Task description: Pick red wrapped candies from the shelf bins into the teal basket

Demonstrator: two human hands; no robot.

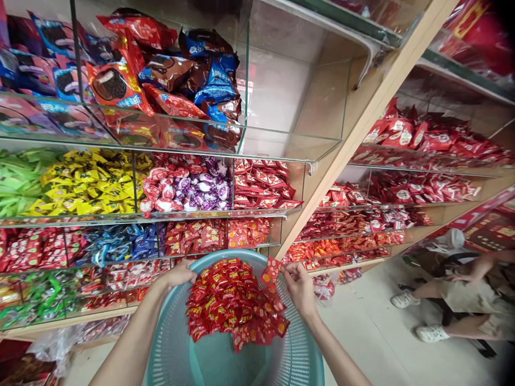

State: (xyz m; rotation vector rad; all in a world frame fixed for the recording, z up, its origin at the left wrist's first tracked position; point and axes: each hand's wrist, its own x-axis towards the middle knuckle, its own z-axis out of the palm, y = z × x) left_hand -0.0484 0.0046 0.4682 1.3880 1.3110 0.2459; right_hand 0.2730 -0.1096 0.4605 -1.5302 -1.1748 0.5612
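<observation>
A teal plastic basket (177, 343) sits in front of me, tilted, with a heap of small red candy packets (229, 300) in its far half. My left hand (177, 274) grips the basket's far rim at the left. My right hand (298, 287) is at the right rim and pinches one red candy packet (272, 269) between its fingers. Behind the basket stand glass shelves (161, 217) full of wrapped sweets.
Glass compartments hold green, yellow, purple, blue and red sweets, with cookie packs (120, 80) on the top shelf. A wooden upright (354, 139) separates a second shelf bay of red packets (422, 134). At right a person sits on a chair, legs and white shoes (430, 333) on the tiled floor.
</observation>
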